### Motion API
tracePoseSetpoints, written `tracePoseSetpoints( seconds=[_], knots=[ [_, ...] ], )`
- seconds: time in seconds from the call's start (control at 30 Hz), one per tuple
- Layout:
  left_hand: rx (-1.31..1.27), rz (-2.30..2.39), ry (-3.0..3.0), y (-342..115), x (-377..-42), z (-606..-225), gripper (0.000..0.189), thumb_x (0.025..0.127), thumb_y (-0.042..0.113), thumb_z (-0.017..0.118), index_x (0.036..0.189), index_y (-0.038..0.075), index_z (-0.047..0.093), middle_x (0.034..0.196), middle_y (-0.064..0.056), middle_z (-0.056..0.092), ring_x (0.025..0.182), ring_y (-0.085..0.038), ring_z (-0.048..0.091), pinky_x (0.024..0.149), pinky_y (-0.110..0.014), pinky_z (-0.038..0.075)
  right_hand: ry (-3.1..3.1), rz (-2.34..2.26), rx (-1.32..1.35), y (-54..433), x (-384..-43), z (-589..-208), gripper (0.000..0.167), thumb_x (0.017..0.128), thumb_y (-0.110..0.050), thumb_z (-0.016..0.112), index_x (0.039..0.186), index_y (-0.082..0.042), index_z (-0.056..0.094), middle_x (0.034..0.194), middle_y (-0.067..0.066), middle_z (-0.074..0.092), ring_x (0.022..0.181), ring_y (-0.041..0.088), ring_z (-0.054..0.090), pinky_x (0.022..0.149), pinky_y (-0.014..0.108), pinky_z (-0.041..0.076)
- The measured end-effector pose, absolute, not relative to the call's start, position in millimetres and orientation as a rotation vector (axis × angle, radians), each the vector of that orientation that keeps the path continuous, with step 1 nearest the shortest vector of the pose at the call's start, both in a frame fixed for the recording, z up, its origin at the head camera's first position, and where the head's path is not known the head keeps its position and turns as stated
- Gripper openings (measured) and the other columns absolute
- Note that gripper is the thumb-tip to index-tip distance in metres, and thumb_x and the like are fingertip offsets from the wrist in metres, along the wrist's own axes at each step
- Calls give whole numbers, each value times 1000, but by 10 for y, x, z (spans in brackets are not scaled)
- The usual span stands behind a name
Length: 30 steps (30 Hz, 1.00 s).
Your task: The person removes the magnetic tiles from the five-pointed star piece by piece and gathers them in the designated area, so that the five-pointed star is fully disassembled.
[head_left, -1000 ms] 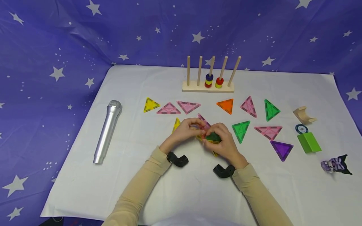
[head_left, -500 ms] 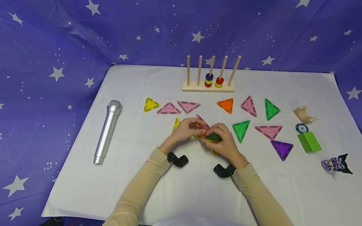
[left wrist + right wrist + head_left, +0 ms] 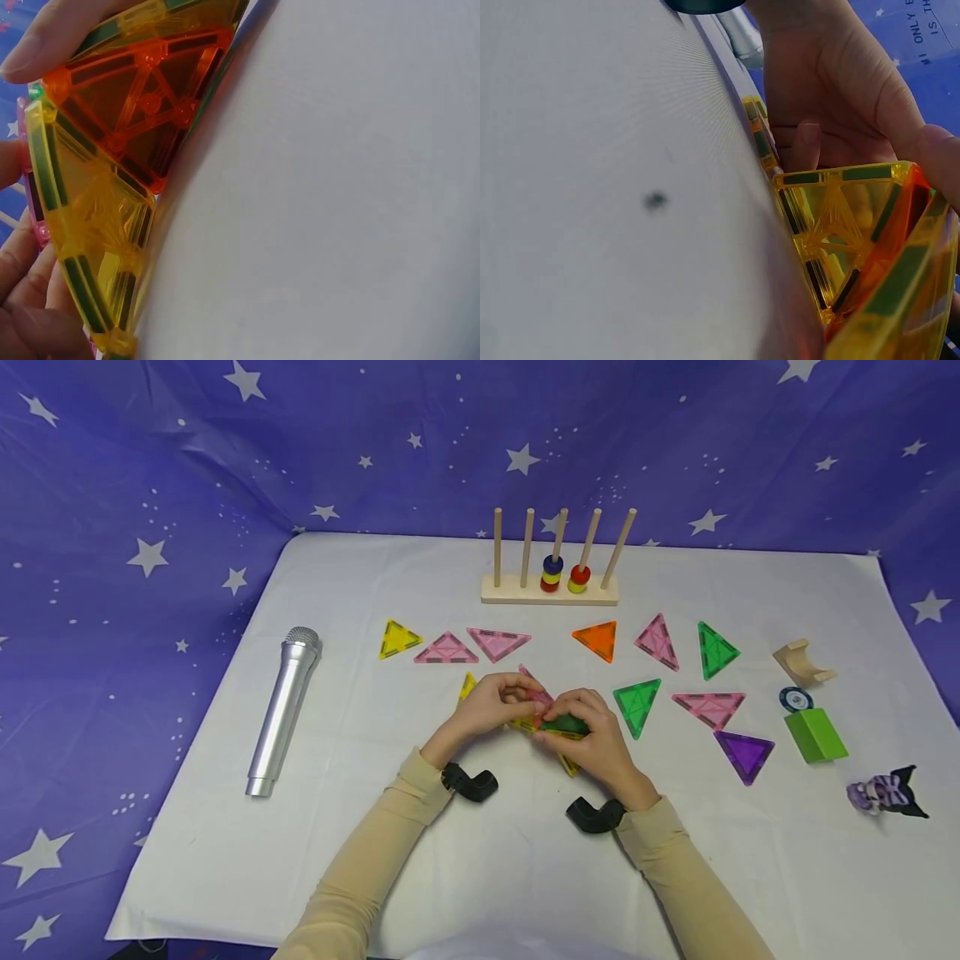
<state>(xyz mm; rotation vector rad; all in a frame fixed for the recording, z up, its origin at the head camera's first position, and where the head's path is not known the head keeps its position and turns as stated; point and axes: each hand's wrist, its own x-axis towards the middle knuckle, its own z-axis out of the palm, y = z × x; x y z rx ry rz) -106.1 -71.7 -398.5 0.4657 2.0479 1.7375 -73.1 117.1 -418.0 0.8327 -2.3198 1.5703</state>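
Both hands meet at a small structure of translucent triangular magnetic tiles on the white table. My left hand [image 3: 487,706] curls at its left side, thumb and fingers pinching the tile edges. My right hand [image 3: 592,735] grips the right side, its thumb below a green tile [image 3: 566,724]. In the left wrist view an orange tile [image 3: 150,105] stands beside a yellow tile [image 3: 90,210]. The right wrist view has another face, a yellow tile [image 3: 840,217], leaning against the orange one. Behind the fingers a pink tile [image 3: 531,679] shows partly; the hands hide much of the structure.
Loose triangular tiles lie around, including an orange one [image 3: 597,641], a green one [image 3: 637,707] and a purple one [image 3: 744,756]. A silver microphone [image 3: 283,714] is left, a peg stand [image 3: 551,596] behind. A green block [image 3: 817,735] and a small figurine [image 3: 885,792] are right.
Both hands stay almost in place on the tile structure, with only slight finger movement. The head view has shifted a little.
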Motion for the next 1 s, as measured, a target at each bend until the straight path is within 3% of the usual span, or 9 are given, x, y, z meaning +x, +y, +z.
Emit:
tracePoseSetpoints(
  seconds=[0.1, 0.2, 0.37, 0.47, 0.67, 0.8, 1.0],
  knots=[
    [451, 1760, 2045, -734, -1059, -4005, 30, 85, 3, 60, 112, -10, 56, 99, -19, 59, 59, -20, 53, 51, -23, 38, -2333, 1588, 816, 1147, -707, -4116, 25, 58, 11, 78, 75, 4, 62, 87, 18, 56, 88, 31, 48, 81, 23, 38],
    [436, 1797, 2024, -754, -1057, -4022, 30, 86, -1, 57, 114, -10, 54, 107, -22, 57, 58, -32, 56, 50, -27, 38, -2336, 1612, 802, 1134, -697, -4105, 26, 58, 13, 77, 76, 4, 62, 88, 18, 56, 89, 29, 48, 81, 23, 38],
    [416, 1823, 2021, -788, -1049, -4029, 29, 86, -1, 56, 114, -9, 54, 107, -23, 56, 62, -48, 51, 47, -27, 37, -2311, 1621, 812, 1120, -705, -4136, 26, 58, 13, 77, 77, 3, 61, 88, 16, 57, 88, 29, 49, 81, 22, 38],
    [374, 1841, 2047, -836, -1040, -4019, 29, 87, 2, 57, 114, -8, 55, 105, -21, 56, 58, -44, 50, 43, -27, 35, -2290, 1618, 830, 1115, -713, -4152, 26, 59, 12, 77, 77, 4, 61, 86, 17, 57, 86, 30, 49, 81, 22, 38],
    [198, 1967, 2058, -1139, -1010, -4080, 31, 84, 4, 62, 113, -5, 56, 98, -19, 59, 53, -18, 56, 40, -23, 32, -2262, 1632, 851, 1115, -712, -4169, 26, 58, 14, 77, 77, 4, 61, 85, 18, 57, 85, 30, 49, 80, 23, 38],
    [82, 1902, 2171, -1456, -910, -4115, 31, 85, 11, 63, 113, -1, 56, 92, -15, 60, 49, -21, 50, 39, -22, 28, -2268, 1632, 841, 1133, -709, -4168, 27, 58, 14, 76, 78, 3, 61, 85, 16, 58, 86, 28, 49, 80, 23, 37],
    [-68, 1689, 2350, -1785, -757, -4155, 24, 86, 11, 60, 108, 1, 57, 87, -12, 60, 53, -26, 55, 40, -24, 32, -2275, 1633, 843, 1159, -722, -4162, 26, 59, 14, 76, 78, 4, 61, 84, 16, 58, 86, 28, 49, 80, 23, 37]
  ],
)
